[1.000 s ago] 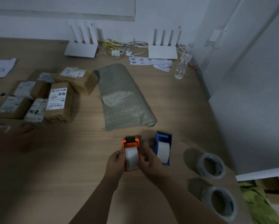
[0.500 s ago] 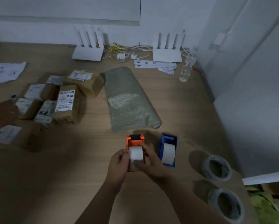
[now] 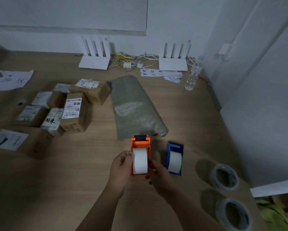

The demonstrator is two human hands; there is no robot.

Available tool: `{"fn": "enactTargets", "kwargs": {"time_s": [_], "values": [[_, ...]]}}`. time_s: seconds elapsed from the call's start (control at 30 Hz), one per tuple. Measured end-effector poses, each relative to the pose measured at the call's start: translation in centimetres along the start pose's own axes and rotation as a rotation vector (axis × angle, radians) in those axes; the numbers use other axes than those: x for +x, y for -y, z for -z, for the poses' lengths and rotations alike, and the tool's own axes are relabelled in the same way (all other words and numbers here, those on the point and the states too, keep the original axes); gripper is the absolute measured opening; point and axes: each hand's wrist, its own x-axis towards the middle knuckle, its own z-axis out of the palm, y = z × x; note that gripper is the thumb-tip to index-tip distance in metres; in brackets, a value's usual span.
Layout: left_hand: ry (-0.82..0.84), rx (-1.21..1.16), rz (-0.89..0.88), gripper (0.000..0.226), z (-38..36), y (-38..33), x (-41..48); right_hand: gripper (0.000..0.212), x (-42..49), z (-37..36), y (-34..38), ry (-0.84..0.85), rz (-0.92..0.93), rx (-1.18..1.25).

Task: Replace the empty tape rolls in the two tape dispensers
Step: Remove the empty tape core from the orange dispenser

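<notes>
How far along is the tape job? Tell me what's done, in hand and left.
Done: nothing swapped yet, apparently; both fresh tape rolls lie on the table. In hand: left hand and right hand hold the orange dispenser, its white roll in place. Left: pull that roll, fit a fresh one, then do the blue dispenser, which holds a white roll.

Office or mailroom packing desk: labelled cardboard parcels [image 3: 73, 112] at left, bubble-wrap roll [image 3: 135, 109] centre, two white routers [image 3: 95, 62] along top wall.

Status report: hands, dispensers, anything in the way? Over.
Left hand, right hand grip orange dispenser, white roll seated in it. Blue dispenser beside, untouched. Tape rolls lying right; no obstruction seen.
</notes>
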Motion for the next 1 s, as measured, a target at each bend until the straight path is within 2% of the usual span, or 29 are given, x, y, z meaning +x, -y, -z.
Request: {"fn": "enactTargets", "kwargs": {"time_s": [0.13,0.3,0.43,0.5,0.6,0.7,0.8,1.0], "values": [[-0.028,-0.052,0.010,0.031,0.0,-0.9,-0.1,0.017,-0.2,0.2,0.1,-0.027,0.040,0.009],[-0.016,-0.050,0.020,0.032,0.0,-1.5,-0.3,0.023,-0.3,0.4,0.0,-0.046,0.075,-0.002],[-0.017,-0.040,0.023,0.029,0.2,-1.3,-0.6,0.022,-0.4,0.7,0.9,-0.210,0.146,-0.092],[-0.029,-0.028,0.020,0.029,0.3,-1.1,-0.6,0.019,-0.4,0.9,2.3,-0.257,0.163,-0.061],[-0.027,-0.016,0.019,0.029,0.2,-1.2,-0.8,0.027,-0.4,0.7,4.0,-0.126,0.156,0.030],[-0.010,-0.013,0.034,0.030,0.1,-1.4,-1.0,0.051,-0.4,0.4,4.5,0.010,0.104,0.129],[0.005,0.000,0.026,0.031,0.0,-1.7,-0.9,0.062,-0.4,0.2,4.4,0.009,0.084,0.165],[0.004,-0.007,0.012,0.033,0.0,-2.0,-1.4,0.054,-0.8,0.7,4.2,0.120,0.072,0.339]]}}
